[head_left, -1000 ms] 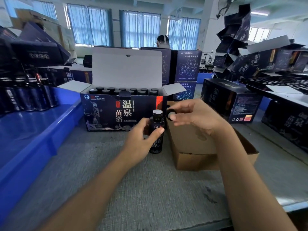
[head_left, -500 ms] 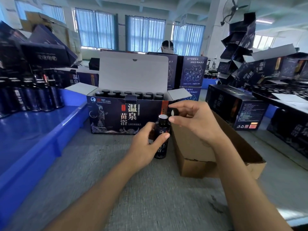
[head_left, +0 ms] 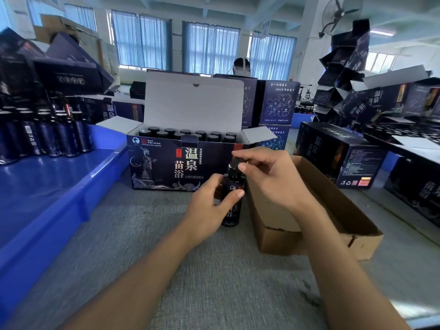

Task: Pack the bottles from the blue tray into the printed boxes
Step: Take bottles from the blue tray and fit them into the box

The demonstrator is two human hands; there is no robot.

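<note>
A dark bottle (head_left: 232, 208) stands upright on the grey table in front of the open printed box (head_left: 166, 167). My left hand (head_left: 209, 206) grips the bottle's body. My right hand (head_left: 269, 177) pinches a black cap (head_left: 235, 163) sitting on the bottle's neck. The printed box has its lid up and holds several capped bottles (head_left: 185, 134). The blue tray (head_left: 59, 186) lies at the left, with several dark bottles (head_left: 47, 134) standing at its far end.
An open brown cardboard box (head_left: 314, 215) sits right beside the bottle. Closed printed boxes (head_left: 338, 153) are stacked to the right and behind. A person stands behind the boxes at the back. Grey table surface (head_left: 190, 270) stretches toward me.
My right hand has brought the black cap from beside the bottle down onto its white-topped neck. My left hand kept holding the bottle in place.
</note>
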